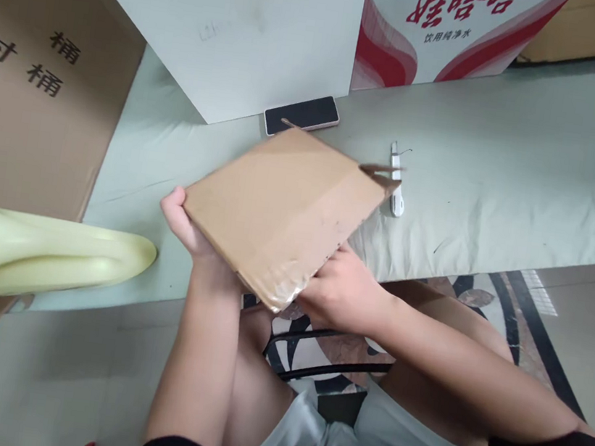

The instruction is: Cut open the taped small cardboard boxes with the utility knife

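Observation:
A brown cardboard box [284, 199] is held tilted above the near edge of the bench, with a flap standing out at its right corner and clear tape shining at its near corner. My left hand [184, 226] grips the box's left side, thumb at the corner and the other fingers hidden beneath. At the near right edge, my right hand [341, 287] is closed against the cardboard, its fingertips partly out of sight. Just beyond the box's right corner, a white utility knife [396, 181] lies on the pale green cloth [500, 184].
Behind the box lies a black-topped flat device [301, 115], against a large white box [235, 32]. A red-and-white carton [437, 36] stands at the back. On the left are a big cardboard carton [41, 123] and a pale yellow-green smooth object [52, 256] jutting over the bench.

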A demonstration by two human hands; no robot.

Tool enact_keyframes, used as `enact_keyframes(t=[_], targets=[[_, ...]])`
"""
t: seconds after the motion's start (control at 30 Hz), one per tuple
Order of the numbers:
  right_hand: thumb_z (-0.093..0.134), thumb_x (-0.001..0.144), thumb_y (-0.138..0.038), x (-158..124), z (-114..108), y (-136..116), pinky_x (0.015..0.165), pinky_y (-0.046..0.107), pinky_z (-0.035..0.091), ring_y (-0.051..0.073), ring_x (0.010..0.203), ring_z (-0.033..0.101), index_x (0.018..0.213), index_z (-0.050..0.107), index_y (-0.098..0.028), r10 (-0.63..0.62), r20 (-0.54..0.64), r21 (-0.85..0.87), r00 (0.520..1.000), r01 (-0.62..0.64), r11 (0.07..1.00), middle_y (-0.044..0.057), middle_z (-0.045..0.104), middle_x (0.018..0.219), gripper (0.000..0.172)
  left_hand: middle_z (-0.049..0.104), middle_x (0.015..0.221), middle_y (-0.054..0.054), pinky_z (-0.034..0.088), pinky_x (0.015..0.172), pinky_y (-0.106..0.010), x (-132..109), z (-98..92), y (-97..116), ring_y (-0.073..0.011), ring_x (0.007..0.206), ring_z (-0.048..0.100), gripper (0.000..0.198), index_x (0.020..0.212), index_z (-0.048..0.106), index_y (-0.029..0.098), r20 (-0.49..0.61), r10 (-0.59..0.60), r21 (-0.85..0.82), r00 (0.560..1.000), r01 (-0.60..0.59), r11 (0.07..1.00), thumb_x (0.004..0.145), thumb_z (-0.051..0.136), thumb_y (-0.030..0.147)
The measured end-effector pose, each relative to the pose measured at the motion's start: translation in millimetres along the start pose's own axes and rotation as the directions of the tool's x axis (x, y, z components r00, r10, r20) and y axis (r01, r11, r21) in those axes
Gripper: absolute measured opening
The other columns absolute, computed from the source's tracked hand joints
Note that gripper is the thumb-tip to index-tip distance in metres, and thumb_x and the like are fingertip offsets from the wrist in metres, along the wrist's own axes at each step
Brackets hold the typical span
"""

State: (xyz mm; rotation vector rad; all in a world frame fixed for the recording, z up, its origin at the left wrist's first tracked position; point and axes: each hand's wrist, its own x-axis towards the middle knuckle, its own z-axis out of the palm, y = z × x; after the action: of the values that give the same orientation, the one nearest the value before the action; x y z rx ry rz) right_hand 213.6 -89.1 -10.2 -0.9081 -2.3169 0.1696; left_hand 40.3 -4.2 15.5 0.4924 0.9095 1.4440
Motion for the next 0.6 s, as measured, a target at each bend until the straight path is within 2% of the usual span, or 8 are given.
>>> enact_keyframes(t=[0.1, 0.17, 0.23, 0.3, 0.37, 0.43, 0.5, 0.6], targets=[[0.063, 0.097, -0.032, 4.8, -25.1, -19.2, 0.097, 0.044, 0.050, 0.027, 0.102, 0.069, 0.113, 0.073, -0.020, -0.014, 0.337, 0.137, 0.941, -0.034, 0.990, 0.009, 0.077, 0.114, 0.023, 0.071, 0.090, -0.011, 0.053, 0.078, -0.036, 0.0, -6.8, 4.2, -0.0281, 0.088, 0.067, 0.054, 0.095, 0.067, 0.016, 0.069, 0.013, 0.007, 0.998, -0.014, 1.000, 0.084, 0.039, 0.061], [0.064, 0.098, -0.033, 8.0, -46.0, -26.2, 0.090, 0.038, 0.055, 0.023, 0.096, 0.071, 0.108, 0.072, -0.017, -0.105, 0.483, 0.309, 0.869, -0.057, 0.949, 0.008, 0.078, 0.105, 0.020, 0.070, 0.088, -0.010, 0.053, 0.078, -0.037, 3.0, -11.8, 5.7, -0.0276, 0.085, 0.066, 0.052, 0.091, 0.065, 0.016, 0.128, 0.028, -0.003, 0.991, -0.027, 1.000, 0.084, 0.042, 0.062], [0.059, 0.102, -0.028, 8.9, -63.7, -21.9, 0.080, 0.031, 0.057, 0.017, 0.083, 0.071, 0.102, 0.071, -0.017, -0.207, 0.433, 0.528, 0.878, -0.061, 0.847, 0.003, 0.077, 0.089, 0.016, 0.069, 0.085, -0.008, 0.055, 0.079, -0.038, 4.7, -13.7, 6.8, -0.0252, 0.081, 0.065, 0.045, 0.087, 0.064, 0.016, 0.131, 0.076, -0.039, 0.988, -0.072, 0.997, 0.084, 0.044, 0.057], [0.054, 0.104, -0.024, 6.3, -73.6, -4.9, 0.082, 0.030, 0.059, 0.016, 0.085, 0.072, 0.107, 0.071, -0.019, -0.074, 0.208, 0.598, 0.975, -0.067, 0.799, 0.003, 0.078, 0.090, 0.018, 0.069, 0.086, -0.007, 0.057, 0.080, -0.037, 1.4, -10.4, 7.4, -0.0239, 0.083, 0.066, 0.040, 0.086, 0.063, 0.017, 0.093, 0.118, -0.071, 0.989, -0.111, 0.991, 0.086, 0.043, 0.052], [0.051, 0.104, -0.025, 0.4, -74.1, 21.2, 0.098, 0.040, 0.059, 0.022, 0.109, 0.073, 0.122, 0.069, -0.023, 0.254, -0.048, 0.444, 0.966, -0.207, 0.872, 0.007, 0.078, 0.113, 0.026, 0.071, 0.093, -0.006, 0.058, 0.079, -0.035, -7.3, -3.1, 7.5, -0.0241, 0.088, 0.068, 0.040, 0.090, 0.064, 0.018, 0.075, 0.092, -0.080, 0.993, -0.086, 0.993, 0.089, 0.041, 0.050], [0.048, 0.103, -0.029, -7.3, -66.9, 48.3, 0.114, 0.057, 0.051, 0.032, 0.139, 0.059, 0.143, 0.061, -0.028, 0.500, -0.125, 0.171, 0.857, -0.478, 0.862, 0.009, 0.069, 0.140, 0.042, 0.070, 0.097, -0.005, 0.058, 0.077, -0.034, -17.1, 4.6, 6.9, -0.0242, 0.090, 0.069, 0.039, 0.092, 0.063, 0.020, 0.069, 0.028, -0.067, 0.997, -0.023, 0.997, 0.090, 0.043, 0.053], [0.046, 0.104, -0.038, -15.1, -55.2, 68.4, 0.122, 0.070, 0.037, 0.041, 0.157, 0.035, 0.160, 0.043, -0.027, 0.646, 0.011, -0.049, 0.763, -0.645, 0.763, 0.009, 0.049, 0.164, 0.057, 0.069, 0.095, -0.004, 0.057, 0.074, -0.033, -23.1, 9.5, 5.6, -0.0236, 0.087, 0.069, 0.036, 0.089, 0.062, 0.021, 0.061, -0.004, -0.061, 0.998, 0.008, 0.998, 0.090, 0.046, 0.054], [0.032, 0.107, -0.050, -22.7, -37.4, 79.3, 0.126, 0.075, 0.022, 0.043, 0.163, 0.013, 0.168, 0.024, -0.027, 0.710, 0.258, -0.215, 0.656, -0.677, 0.704, 0.005, 0.021, 0.177, 0.066, 0.067, 0.089, -0.003, 0.056, 0.073, -0.035, -21.1, 9.5, 2.9, -0.0243, 0.085, 0.067, 0.037, 0.084, 0.059, 0.021, 0.080, 0.026, -0.080, 0.996, -0.020, 0.997, 0.090, 0.043, 0.055]])
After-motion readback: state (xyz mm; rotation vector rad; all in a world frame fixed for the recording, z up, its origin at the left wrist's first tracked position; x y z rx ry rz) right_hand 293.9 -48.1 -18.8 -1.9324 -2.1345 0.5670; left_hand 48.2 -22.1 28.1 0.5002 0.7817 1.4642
